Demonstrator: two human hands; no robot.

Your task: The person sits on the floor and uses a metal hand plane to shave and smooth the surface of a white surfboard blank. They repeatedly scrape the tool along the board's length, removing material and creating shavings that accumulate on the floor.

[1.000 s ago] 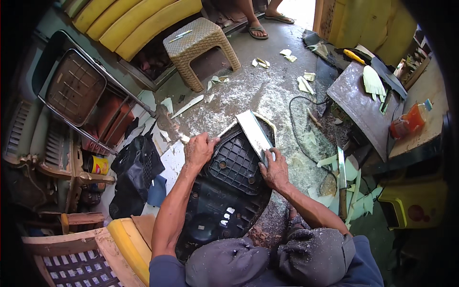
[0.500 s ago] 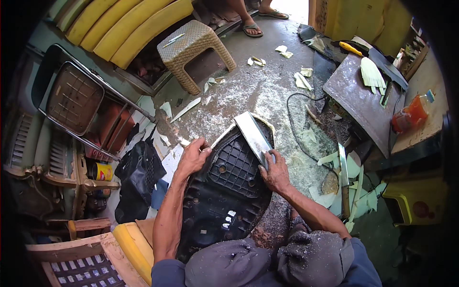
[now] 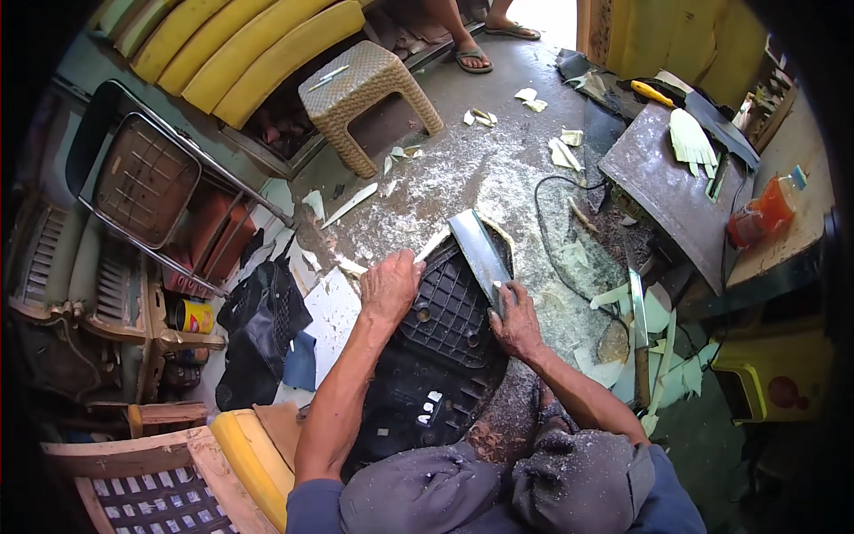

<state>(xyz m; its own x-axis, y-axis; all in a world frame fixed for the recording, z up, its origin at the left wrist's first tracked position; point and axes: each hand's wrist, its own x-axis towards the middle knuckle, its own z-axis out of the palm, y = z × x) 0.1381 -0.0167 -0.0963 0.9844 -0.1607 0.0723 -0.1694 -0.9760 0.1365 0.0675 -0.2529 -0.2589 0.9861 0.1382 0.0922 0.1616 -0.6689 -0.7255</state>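
Observation:
Between my knees lies a black plastic seat base (image 3: 440, 311), ribbed side up and narrow end away from me, with cream foam (image 3: 433, 242) along its far rim. My right hand (image 3: 519, 325) is closed round the near end of a broad, flat metal knife (image 3: 479, 254); its handle is hidden. The blade lies slantwise over the right side of the narrow end, its tip at the foam rim. On the left edge, my left hand (image 3: 390, 287) is closed, thumb and fingers pinching the foam rim near the blade tip.
Foam scraps (image 3: 562, 153) and white dust cover the floor ahead. A woven-pattern stool (image 3: 374, 84) stands far left, a folded metal chair (image 3: 147, 178) left. Right are a long knife (image 3: 639, 329), a black cable (image 3: 544, 231) and a grey board (image 3: 663, 178). Another person's feet (image 3: 473, 58) are beyond.
My left hand has moved right and slightly away along the seat's edge to the foam rim. The knife has shifted slightly right and tilted, its face now darker.

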